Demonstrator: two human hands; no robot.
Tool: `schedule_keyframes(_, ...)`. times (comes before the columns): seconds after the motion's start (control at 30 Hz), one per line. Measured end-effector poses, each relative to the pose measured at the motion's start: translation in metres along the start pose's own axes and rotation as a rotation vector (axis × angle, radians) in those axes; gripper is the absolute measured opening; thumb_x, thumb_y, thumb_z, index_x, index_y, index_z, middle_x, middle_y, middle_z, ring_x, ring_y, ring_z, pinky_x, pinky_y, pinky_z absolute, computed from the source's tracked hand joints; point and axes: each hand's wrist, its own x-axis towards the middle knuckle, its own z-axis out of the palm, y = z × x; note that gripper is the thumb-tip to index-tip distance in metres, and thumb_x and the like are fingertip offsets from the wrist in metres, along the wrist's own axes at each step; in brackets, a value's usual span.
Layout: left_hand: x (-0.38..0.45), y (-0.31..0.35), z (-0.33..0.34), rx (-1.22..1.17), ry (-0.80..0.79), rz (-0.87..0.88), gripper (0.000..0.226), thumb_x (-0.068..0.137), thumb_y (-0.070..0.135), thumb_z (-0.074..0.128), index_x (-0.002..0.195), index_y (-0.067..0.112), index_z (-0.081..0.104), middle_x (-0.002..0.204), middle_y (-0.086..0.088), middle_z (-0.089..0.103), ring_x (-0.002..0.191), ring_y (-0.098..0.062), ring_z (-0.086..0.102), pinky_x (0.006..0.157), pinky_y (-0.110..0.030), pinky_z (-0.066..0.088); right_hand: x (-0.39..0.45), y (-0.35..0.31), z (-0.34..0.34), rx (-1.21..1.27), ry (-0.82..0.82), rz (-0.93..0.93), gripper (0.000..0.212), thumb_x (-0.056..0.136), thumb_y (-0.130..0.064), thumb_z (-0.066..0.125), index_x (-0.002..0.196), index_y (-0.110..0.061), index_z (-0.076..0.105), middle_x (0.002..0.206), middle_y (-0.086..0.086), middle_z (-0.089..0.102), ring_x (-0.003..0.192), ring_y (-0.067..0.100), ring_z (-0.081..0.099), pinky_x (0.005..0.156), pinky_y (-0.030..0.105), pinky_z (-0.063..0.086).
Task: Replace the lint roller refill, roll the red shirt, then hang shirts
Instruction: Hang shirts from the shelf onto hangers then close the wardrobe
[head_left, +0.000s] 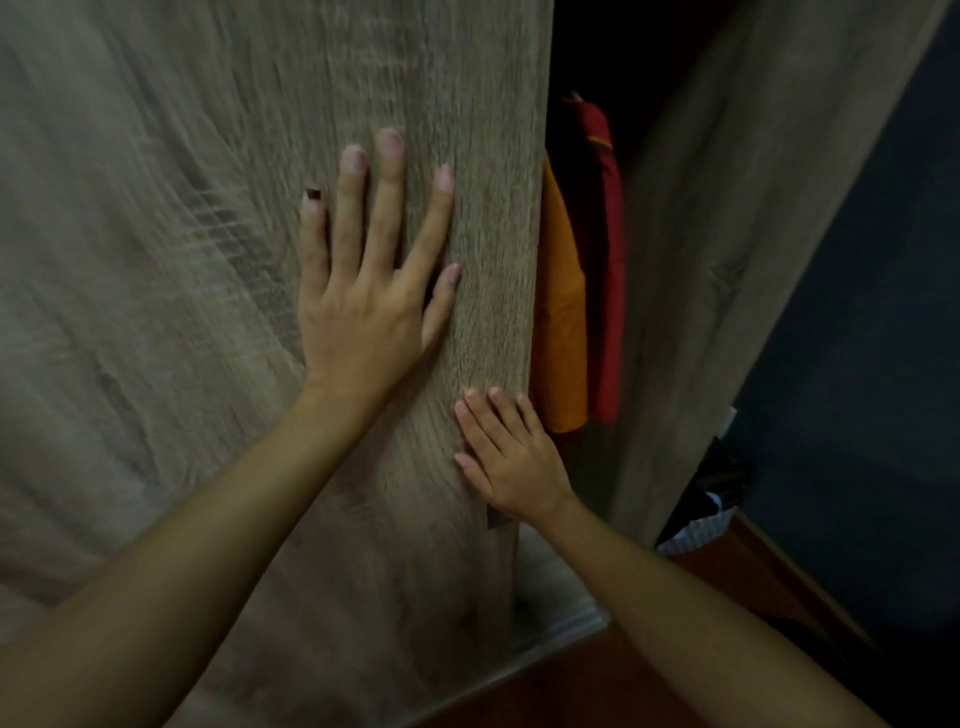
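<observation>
A wood-grain sliding wardrobe door (208, 260) fills the left and middle of the view. My left hand (363, 291) lies flat on it with fingers spread and straight. Lower down, my right hand (511, 457) presses flat against the same door close to its right edge. Through the narrow dark gap beside that edge hang an orange shirt (561, 322) and, behind it, a red shirt (605, 249). Neither hand holds anything.
A second wood-grain panel (727, 260) bounds the gap on the right. A dark blue wall (872, 338) lies further right. A basket with dark and patterned cloth (701, 525) sits at floor level. A metal track (561, 634) and reddish-brown floor (597, 686) lie below.
</observation>
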Motion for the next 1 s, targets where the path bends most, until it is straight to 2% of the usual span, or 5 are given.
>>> schedule_keyframes(0.23,0.033,0.08,0.007,-0.05,0.024,-0.011,0.055,0.097,0.047,0.039,0.146,0.022,0.036,0.146,-0.015,0.043,0.134,-0.033,0.042,0.111,-0.045,0.021,-0.025,0.075,-0.003,0.029,0.027,0.059,0.084,0.092,-0.042,0.049,0.154,-0.015,0.0,0.163,0.0,-0.008,0.15,0.02,-0.002,0.122,0.044,0.006)
schedule_keyframes(0.47,0.06,0.142,0.013,-0.094,0.016,-0.01,0.054,0.098,0.046,0.038,0.146,0.022,0.037,0.146,-0.015,0.043,0.134,-0.033,0.043,0.109,-0.045,0.023,-0.045,0.135,-0.005,0.009,0.004,0.09,0.082,0.093,-0.04,0.049,0.154,-0.015,0.0,0.163,0.0,-0.008,0.15,0.021,-0.001,0.121,0.046,0.007)
schedule_keyframes(0.63,0.074,0.174,0.018,-0.085,0.027,-0.013,0.053,0.098,0.047,0.038,0.145,0.022,0.04,0.144,-0.014,0.046,0.132,-0.032,0.045,0.108,-0.045,0.024,-0.056,0.166,-0.009,0.021,0.014,0.116,0.079,0.091,-0.037,0.052,0.153,-0.013,0.008,0.161,0.004,0.009,0.15,0.022,0.0,0.121,0.046,0.009)
schedule_keyframes(0.77,0.083,0.197,0.02,-0.098,0.027,-0.019,0.052,0.098,0.046,0.037,0.145,0.023,0.04,0.145,-0.012,0.046,0.133,-0.031,0.045,0.109,-0.044,0.023,-0.063,0.184,-0.01,0.039,0.022,0.132,0.084,0.092,-0.037,0.049,0.154,-0.014,-0.003,0.163,0.001,-0.009,0.15,0.023,-0.001,0.121,0.047,0.007)
schedule_keyframes(1.0,0.093,0.226,0.023,-0.149,0.017,-0.027,0.052,0.098,0.045,0.036,0.145,0.024,0.038,0.147,-0.011,0.044,0.135,-0.029,0.042,0.11,-0.043,0.021,-0.072,0.202,-0.008,0.053,0.027,0.209,0.084,0.093,-0.038,0.049,0.154,-0.012,-0.004,0.162,0.003,-0.011,0.15,0.024,-0.003,0.121,0.048,0.003)
